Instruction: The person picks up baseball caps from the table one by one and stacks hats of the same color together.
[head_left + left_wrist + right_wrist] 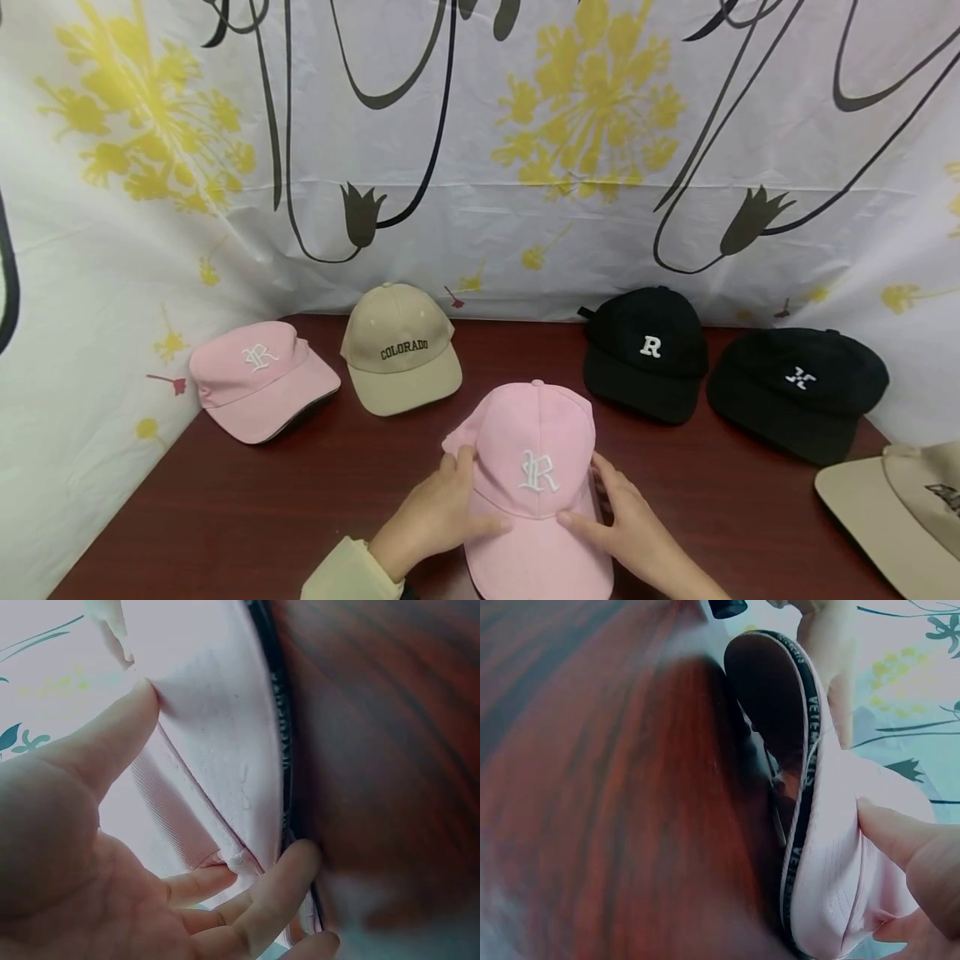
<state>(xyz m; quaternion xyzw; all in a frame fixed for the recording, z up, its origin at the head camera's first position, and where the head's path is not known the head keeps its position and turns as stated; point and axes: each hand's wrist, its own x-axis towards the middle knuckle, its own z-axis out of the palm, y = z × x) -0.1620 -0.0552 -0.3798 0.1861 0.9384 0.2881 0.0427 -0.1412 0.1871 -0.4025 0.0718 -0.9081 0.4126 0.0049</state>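
Observation:
A pink baseball cap (538,533) with a white embroidered letter R faces the camera at the near middle of the table. My left hand (438,508) grips its left side, thumb on the top of the brim and fingers against the side. On the opposite side my right hand (637,529) holds it in the same way, thumb near the brim seam. In the left wrist view, fingertips (300,859) reach the brim's edge beside the dark table. The right wrist view shows black trim (804,802) with pale lettering along the brim's edge. The cap's back is hidden.
On the dark red table (247,517), a pink visor-like cap (262,375) and a beige COLORADO cap (401,350) stand back left. Two black caps (645,354) (798,387) sit back right. Another beige cap (900,508) is cut off at right. A patterned curtain (480,150) hangs behind.

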